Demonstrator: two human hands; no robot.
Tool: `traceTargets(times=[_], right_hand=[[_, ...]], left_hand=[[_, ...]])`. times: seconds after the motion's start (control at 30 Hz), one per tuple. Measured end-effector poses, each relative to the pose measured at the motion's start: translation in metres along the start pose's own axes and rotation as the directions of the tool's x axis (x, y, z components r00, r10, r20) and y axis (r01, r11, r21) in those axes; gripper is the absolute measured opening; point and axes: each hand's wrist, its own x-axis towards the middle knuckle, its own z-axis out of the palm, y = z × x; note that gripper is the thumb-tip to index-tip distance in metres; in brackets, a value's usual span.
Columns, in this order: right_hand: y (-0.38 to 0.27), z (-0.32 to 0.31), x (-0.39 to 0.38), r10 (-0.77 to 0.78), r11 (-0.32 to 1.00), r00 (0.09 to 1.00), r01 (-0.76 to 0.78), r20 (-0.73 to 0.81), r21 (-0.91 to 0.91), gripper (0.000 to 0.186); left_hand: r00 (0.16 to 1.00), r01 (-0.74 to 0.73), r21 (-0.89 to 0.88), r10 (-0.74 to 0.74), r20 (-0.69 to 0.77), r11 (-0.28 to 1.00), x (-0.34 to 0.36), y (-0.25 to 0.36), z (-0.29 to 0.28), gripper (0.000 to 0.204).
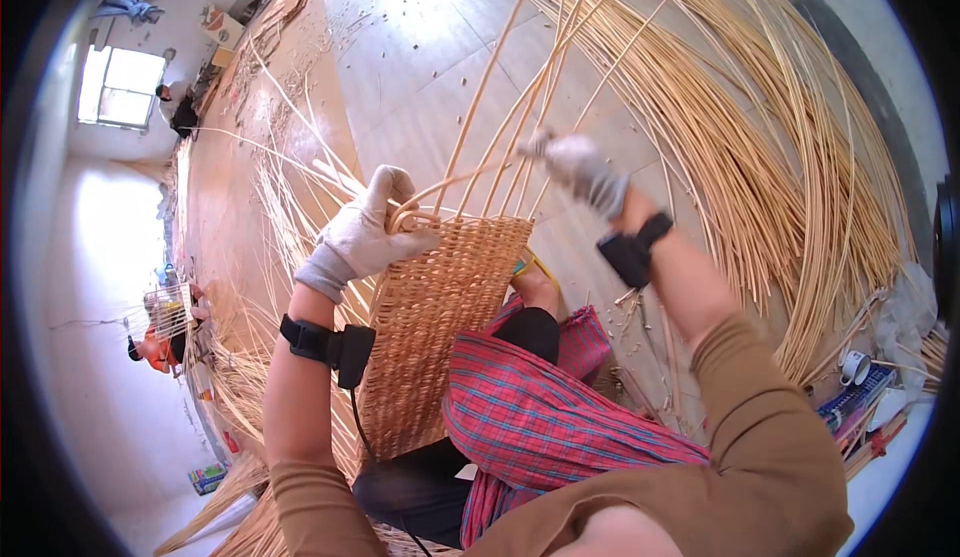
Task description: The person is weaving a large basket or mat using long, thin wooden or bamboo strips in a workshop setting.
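A woven wicker basket (pixel 440 307) leans upright against my lap, its flat side facing me. Tall cane stakes (pixel 487 97) rise from its upper edge. My left hand (pixel 372 232), in a whitish glove, grips the basket's upper left corner, thumb and fingers around the edge and a bent cane. Out to the right of the stakes, my right hand (pixel 583 172), also gloved, is blurred by motion. Its fingers look closed on a cane strand (pixel 465 179) that stretches from the corner by my left hand across the stakes. A red plaid cloth (pixel 550 397) covers my leg.
Long bundles of cane (pixel 740 127) lie on the floor at the right; more loose canes (pixel 290 207) spread at the left. A white mug (pixel 855 368) and a blue box (pixel 855 397) stand at the lower right. Two people (pixel 180 107) sit farther off at the left.
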Motion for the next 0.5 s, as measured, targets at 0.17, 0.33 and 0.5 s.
traceTargets(times=[0.17,0.33,0.5], right_hand=[[0.090,0.115,-0.056,-0.089,0.146,0.825,-0.544,0.558,0.827,0.015],[0.113,0.098,-0.054,0.291,0.471,0.923,-0.368,0.253,0.801,0.014],[0.137,0.088,-0.043,0.204,0.348,0.826,-0.562,0.525,0.750,0.040]], left_hand=[[0.999,0.010,-0.006,-0.010,-0.048,1.000,-0.002,-0.006,0.001,0.059],[0.998,-0.013,0.032,0.015,-0.058,0.999,-0.005,0.002,-0.001,0.050],[0.999,-0.009,0.150,0.017,-0.048,0.989,-0.017,0.030,-0.010,0.043]])
